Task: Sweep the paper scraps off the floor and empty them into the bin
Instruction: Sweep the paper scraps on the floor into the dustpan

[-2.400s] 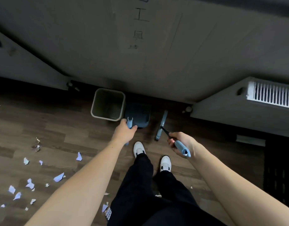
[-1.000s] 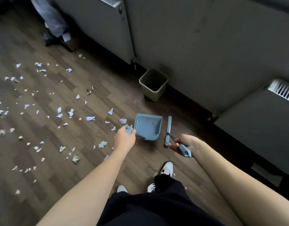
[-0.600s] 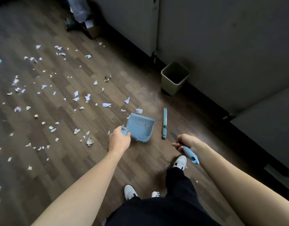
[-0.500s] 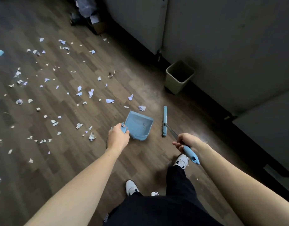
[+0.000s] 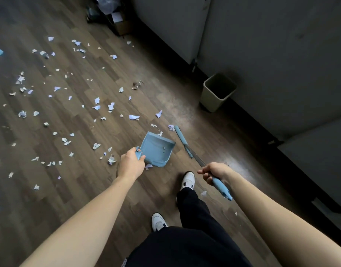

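Observation:
My left hand (image 5: 130, 165) grips the handle of a light blue dustpan (image 5: 157, 148), held low over the wooden floor with its mouth toward the scraps. My right hand (image 5: 214, 171) grips the blue handle of a broom (image 5: 182, 138), whose narrow head lies just right of the pan. Several white and pale blue paper scraps (image 5: 97, 106) are scattered across the floor to the left and ahead. The beige bin (image 5: 218, 92) stands against the wall at the upper right.
Grey cabinets (image 5: 281, 54) line the wall on the right. A plastic bag and a small box (image 5: 112, 8) sit at the far end of the floor. My two white shoes (image 5: 188, 180) stand just behind the pan.
I have turned away from the bin toward the scattered scraps. The dustpan and broom have moved left with me, and the broom head now slants beside the pan.

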